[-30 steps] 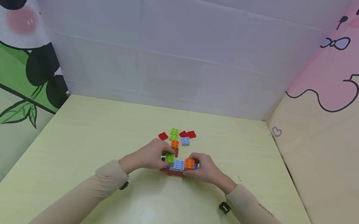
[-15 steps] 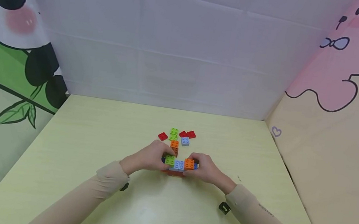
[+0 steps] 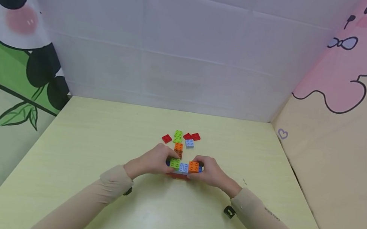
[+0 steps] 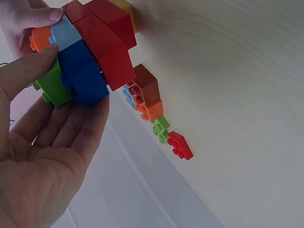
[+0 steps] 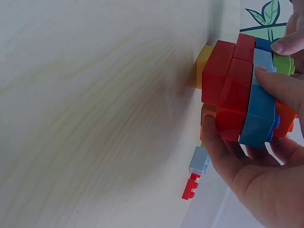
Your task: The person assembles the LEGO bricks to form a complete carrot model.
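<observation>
A stepped structure of toy building bricks stands between both hands, with red bricks (image 5: 235,95) low down, a yellow brick (image 5: 204,66) underneath, and blue and light blue bricks (image 3: 183,167) above. My left hand (image 3: 154,159) pinches a green brick (image 3: 175,163) at the structure's left end, thumb near, fingers behind; in the left wrist view it sits against the dark blue brick (image 4: 85,76). My right hand (image 3: 212,172) grips the right end, where an orange brick (image 3: 193,166) sits on top. The right thumb presses the light blue side, and its other fingers curl behind.
Behind the structure on the table (image 3: 117,129) lie orange and brown bricks (image 3: 178,150), green bricks (image 3: 178,136), a light blue brick (image 3: 189,143) and several red pieces (image 3: 166,138). A pale sheet (image 3: 190,55) rises at the table's far edge.
My left hand and the green brick have shifted slightly right along the structure. The right hand stays about where it was, and the loose bricks have not moved.
</observation>
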`<state>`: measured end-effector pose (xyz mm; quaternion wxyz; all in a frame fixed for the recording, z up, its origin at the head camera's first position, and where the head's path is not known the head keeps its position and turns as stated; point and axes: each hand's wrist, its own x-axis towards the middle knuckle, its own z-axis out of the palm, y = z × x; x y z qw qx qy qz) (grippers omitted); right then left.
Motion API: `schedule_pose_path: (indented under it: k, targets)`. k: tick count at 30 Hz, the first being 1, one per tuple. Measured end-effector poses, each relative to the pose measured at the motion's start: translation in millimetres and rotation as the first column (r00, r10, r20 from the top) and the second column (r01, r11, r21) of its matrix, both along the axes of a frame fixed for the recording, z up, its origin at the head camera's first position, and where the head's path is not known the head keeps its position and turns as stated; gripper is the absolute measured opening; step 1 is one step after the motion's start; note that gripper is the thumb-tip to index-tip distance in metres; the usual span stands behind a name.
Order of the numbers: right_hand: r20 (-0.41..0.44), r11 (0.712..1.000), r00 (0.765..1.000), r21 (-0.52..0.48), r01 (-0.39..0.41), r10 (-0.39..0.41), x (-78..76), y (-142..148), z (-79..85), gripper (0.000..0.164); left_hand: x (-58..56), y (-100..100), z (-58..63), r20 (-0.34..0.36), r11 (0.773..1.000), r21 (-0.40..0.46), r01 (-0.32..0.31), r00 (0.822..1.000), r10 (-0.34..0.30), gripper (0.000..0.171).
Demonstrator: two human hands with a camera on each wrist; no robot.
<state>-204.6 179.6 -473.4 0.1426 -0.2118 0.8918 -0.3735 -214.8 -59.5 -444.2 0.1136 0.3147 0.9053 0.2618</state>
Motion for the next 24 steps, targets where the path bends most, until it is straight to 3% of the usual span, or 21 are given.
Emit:
schedule_pose_path:
  k: [24]
  targets:
    - [-0.005, 1.0, 1.0, -0.03, -0.009, 0.008, 1.8, -2.0, 0.7, 0.03, -1.1, -0.9, -7.0, 0.034, 0.997, 0.075, -0.036, 0.999, 0.034, 0.04]
